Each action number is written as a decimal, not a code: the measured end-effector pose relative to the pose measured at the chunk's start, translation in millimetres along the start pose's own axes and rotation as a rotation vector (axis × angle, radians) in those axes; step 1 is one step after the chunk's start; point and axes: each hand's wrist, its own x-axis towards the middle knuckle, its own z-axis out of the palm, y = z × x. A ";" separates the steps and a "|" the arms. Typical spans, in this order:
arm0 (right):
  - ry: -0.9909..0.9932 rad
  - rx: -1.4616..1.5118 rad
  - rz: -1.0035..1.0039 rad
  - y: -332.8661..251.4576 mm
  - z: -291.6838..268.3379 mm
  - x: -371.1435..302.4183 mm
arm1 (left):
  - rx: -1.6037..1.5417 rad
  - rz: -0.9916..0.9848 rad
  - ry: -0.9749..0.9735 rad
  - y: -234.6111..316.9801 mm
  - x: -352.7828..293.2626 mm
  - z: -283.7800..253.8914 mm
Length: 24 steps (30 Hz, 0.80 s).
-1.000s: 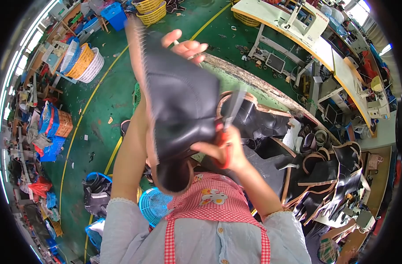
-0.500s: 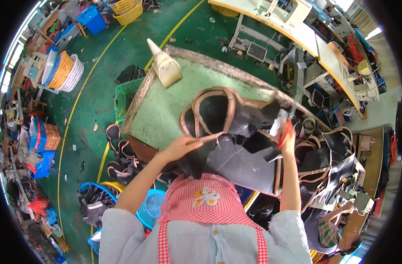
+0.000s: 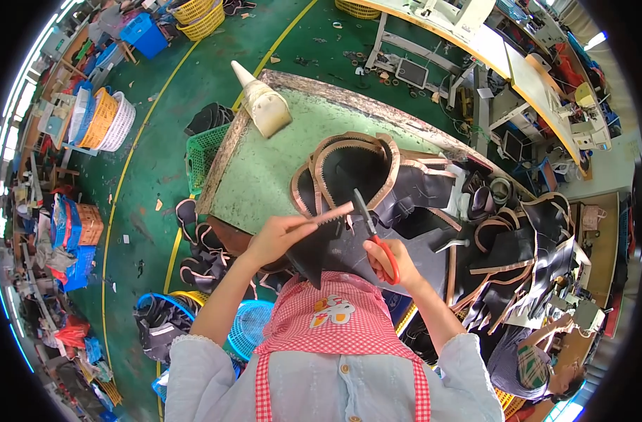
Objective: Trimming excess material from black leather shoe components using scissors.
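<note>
My left hand (image 3: 282,238) is closed in a pinch on the tan notched edge of a black leather-like piece (image 3: 314,247), which hangs over the near side of the workbench. Red-handled scissors (image 3: 389,263) are gripped in my right hand (image 3: 405,266), their blades pointing up and away beside the free end of that tan edge. Whether the blades touch it I cannot tell. Just beyond my hands lie black pieces with tan notched borders (image 3: 352,165), curved and overlapping. A small silver metal tool (image 3: 453,245) rests right of the scissors.
The green-topped workbench (image 3: 307,119) carries a cream cone-shaped object (image 3: 264,105) at its far left corner. More tan-edged black pieces (image 3: 507,246) are heaped to the right. A green basket (image 3: 207,149) and blue basket (image 3: 250,327) stand left. Another person (image 3: 528,362) sits lower right.
My right hand has come left and nearer with the scissors, from the right of the pile to beside the left hand. The left hand keeps its pinch and has shifted slightly.
</note>
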 end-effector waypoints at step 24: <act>0.899 0.480 -1.159 -102.5 -206.8 -25.5 | 0.043 0.211 -0.375 -19.6 34.7 45.9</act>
